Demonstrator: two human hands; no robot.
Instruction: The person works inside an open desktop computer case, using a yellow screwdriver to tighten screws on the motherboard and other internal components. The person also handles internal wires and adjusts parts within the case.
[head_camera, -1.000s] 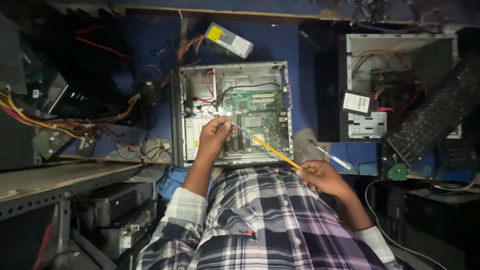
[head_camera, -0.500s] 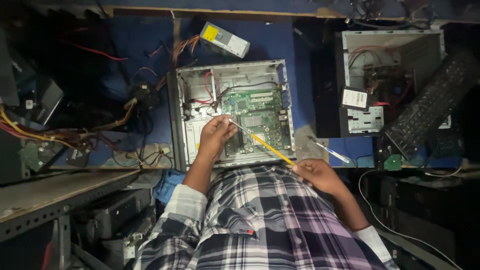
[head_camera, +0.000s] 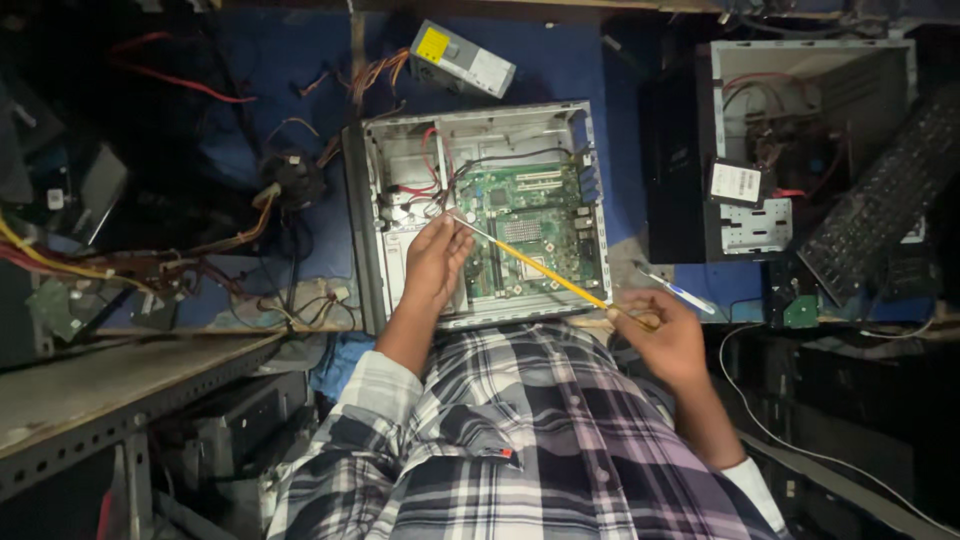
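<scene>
Nearest the camera, a plaid checked shirt (head_camera: 540, 440) in purple, white and black fills the lower middle. Just beyond it the right hand (head_camera: 668, 338) sits at the near right edge of the blue surface (head_camera: 290, 60), its fingers closed around the near end of a long thin yellow-handled screwdriver (head_camera: 540, 272). The tool runs slanting far and left, over the green circuit board (head_camera: 535, 225), to the left hand (head_camera: 436, 262), whose fingers pinch the metal tip end between thumb and forefinger. That hand hovers over the near left part of the open grey metal computer case (head_camera: 478, 215), which lies flat in the middle of the surface with red and black wires in its far left corner. Just right of the right hand lies a small blue-handled tool (head_camera: 675, 289). Farther right stands a second open black computer case (head_camera: 790, 150), with a black keyboard (head_camera: 885, 195) leaning against it. Farthest off, beyond the grey case, lies a grey box-shaped power supply with a yellow label (head_camera: 462, 60). A tangle of coloured cables (head_camera: 150, 265) spreads at the left.
</scene>
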